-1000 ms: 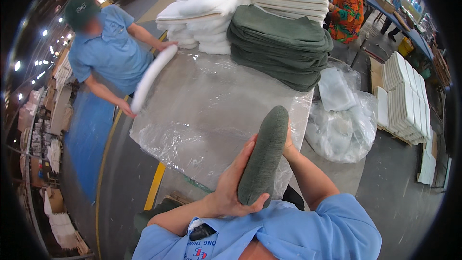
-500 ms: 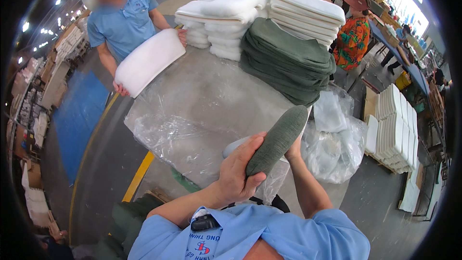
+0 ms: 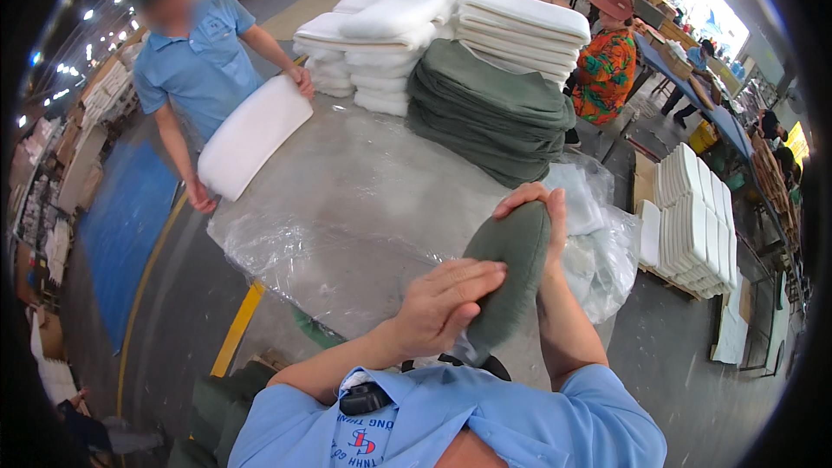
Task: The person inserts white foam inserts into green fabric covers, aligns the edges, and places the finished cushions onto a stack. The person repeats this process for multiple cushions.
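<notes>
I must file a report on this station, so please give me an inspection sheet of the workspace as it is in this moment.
Surface: table covered with clear plastic sheet.
Job's things: green cushion held on end, close to the body.
Clutter: stack of green covers, white pads at the far side, plastic bags at the right edge.
Grippers: left hand flat against the cushion's side; right hand curled over its top.
Cables: nothing seen.
Surroundings: co-worker holding a white foam pad; another white stack on the right.
</notes>
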Demonstrator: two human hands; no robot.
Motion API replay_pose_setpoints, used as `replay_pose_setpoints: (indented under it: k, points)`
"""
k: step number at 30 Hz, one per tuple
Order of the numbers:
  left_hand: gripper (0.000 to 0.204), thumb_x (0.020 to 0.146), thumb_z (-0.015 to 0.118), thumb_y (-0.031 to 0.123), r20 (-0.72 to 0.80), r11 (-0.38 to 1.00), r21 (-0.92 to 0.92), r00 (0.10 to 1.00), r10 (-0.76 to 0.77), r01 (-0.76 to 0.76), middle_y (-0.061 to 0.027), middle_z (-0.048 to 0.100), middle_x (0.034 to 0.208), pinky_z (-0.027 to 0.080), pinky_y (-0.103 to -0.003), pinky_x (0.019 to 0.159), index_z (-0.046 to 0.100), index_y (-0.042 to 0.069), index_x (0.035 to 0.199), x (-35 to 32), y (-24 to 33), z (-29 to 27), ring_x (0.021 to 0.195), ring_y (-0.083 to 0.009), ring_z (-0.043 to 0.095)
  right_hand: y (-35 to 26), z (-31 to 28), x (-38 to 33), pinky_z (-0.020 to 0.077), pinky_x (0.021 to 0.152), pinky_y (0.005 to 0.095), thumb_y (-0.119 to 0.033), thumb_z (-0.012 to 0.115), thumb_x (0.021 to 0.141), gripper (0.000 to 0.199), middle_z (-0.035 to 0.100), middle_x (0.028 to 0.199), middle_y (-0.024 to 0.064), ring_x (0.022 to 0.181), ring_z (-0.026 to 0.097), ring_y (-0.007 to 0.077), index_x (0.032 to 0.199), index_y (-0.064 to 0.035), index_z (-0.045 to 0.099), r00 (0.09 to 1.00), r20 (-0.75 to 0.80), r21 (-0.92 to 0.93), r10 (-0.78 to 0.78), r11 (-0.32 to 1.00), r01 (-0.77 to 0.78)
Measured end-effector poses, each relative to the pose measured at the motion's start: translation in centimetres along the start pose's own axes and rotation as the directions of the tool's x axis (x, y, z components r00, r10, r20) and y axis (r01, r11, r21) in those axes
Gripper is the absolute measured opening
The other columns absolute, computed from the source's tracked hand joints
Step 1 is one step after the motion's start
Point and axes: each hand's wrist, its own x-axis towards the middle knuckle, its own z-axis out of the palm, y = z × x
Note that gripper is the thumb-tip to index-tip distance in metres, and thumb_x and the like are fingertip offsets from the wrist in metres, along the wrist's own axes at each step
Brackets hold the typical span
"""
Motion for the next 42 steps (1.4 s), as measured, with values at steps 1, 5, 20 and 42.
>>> replay_pose_setpoints:
  k: [1,5,20,42]
  points:
    - [0.054,0.114,0.045,0.039,0.046,1.0,0.002,0.999,-0.007,0.007,-0.0257,0.069,0.133,0.054,-0.046,0.104,0.066,-0.007,0.131,-0.2,0.0,0.4,0.122,-0.0427,0.067,0.2,-0.3,-0.3,0.0518,0.077,0.036,-0.066,0.03,0.11,0.074,0.066,0.082,0.0134,0.078,0.064,0.0223,0.09,-0.0019,0.063,1.0,-0.016,0.019,-0.002,1.0,0.002]
    - [0.054,0.112,0.051,0.039,-0.093,0.98,-0.198,0.995,-0.041,0.022,-0.0259,0.065,0.14,0.053,-0.047,0.106,0.062,-0.007,0.137,0.3,0.1,0.7,0.127,-0.0405,0.066,0.3,-2.0,-1.2,0.052,0.077,0.0357,-0.059,0.027,0.113,0.071,0.067,0.081,0.0141,0.077,0.064,0.022,0.091,-0.0014,0.063,0.992,-0.118,-0.052,-0.041,0.998,0.035]
    - [0.074,0.092,0.082,0.016,-0.064,0.977,-0.14,0.984,-0.168,0.158,-0.0357,0.054,0.149,0.047,-0.054,0.114,0.046,-0.005,0.153,-3.8,-0.4,-3.3,0.138,-0.0463,0.057,12.8,-0.3,-5.9,0.0464,0.064,0.0324,-0.054,0.027,0.115,0.072,0.063,0.071,0.0062,0.066,0.056,0.016,0.08,-0.001,0.062,0.944,-0.327,-0.158,0.054,0.981,-0.111]
    - [0.06,0.103,0.068,0.045,-0.43,0.305,-0.827,-0.181,-0.884,0.472,-0.0111,0.063,0.144,0.05,-0.049,0.111,0.055,0.005,0.146,-22.1,-0.2,-12.9,0.132,-0.0293,0.06,21.9,-0.4,-12.5,0.0545,0.083,0.0389,-0.031,0.052,0.108,0.034,0.072,0.1,0.0175,0.096,0.071,0.0221,0.119,-0.0063,0.072,0.717,-0.169,-0.186,0.676,0.693,-0.697]
